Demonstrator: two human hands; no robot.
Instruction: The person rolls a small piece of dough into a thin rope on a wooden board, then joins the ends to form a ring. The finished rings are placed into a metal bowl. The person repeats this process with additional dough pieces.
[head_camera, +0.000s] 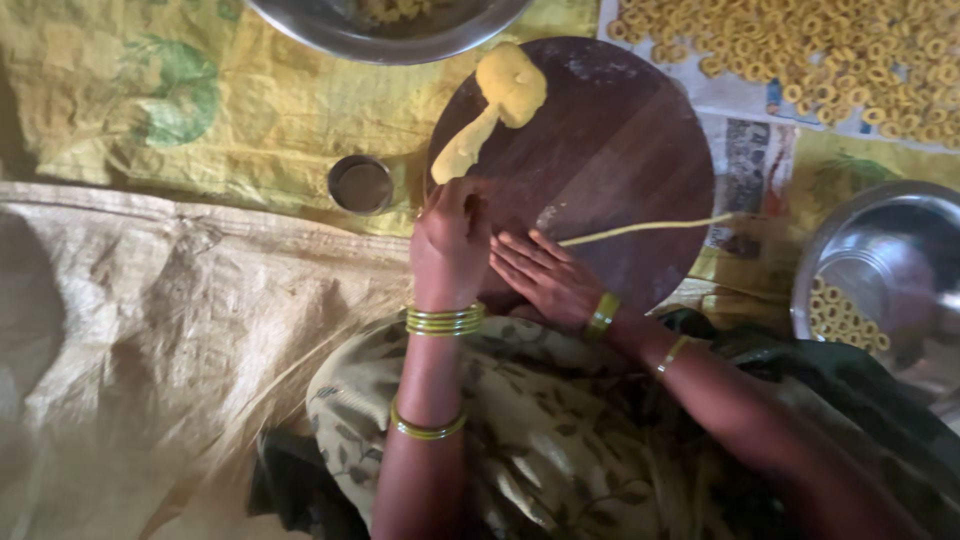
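A round dark wooden board (610, 140) lies on a yellow printed sack (150, 100) spread over the floor, and both hands work at its near edge. The left hand (450, 250) sits at the board's near-left rim with fingers curled loosely, touching the lower end of a tapering lump of yellow dough (505, 95) that runs from a fat ball near the board's far edge down toward that hand. The right hand (545, 275) lies flat and open, palm down, fingers spread on the wood, pressing one end of a thin dough rope (650, 228) that stretches across to the board's right edge. Green and gold bangles (445, 320) ring both wrists. A small steel cup (360, 184) stands just left of the board. A steel bowl (395, 35) sits beyond the far edge, and another steel bowl (880, 280) at the right holds a few dough rings. Many more dough rings (800, 50) are laid out on newspaper (750, 160) at the far right.
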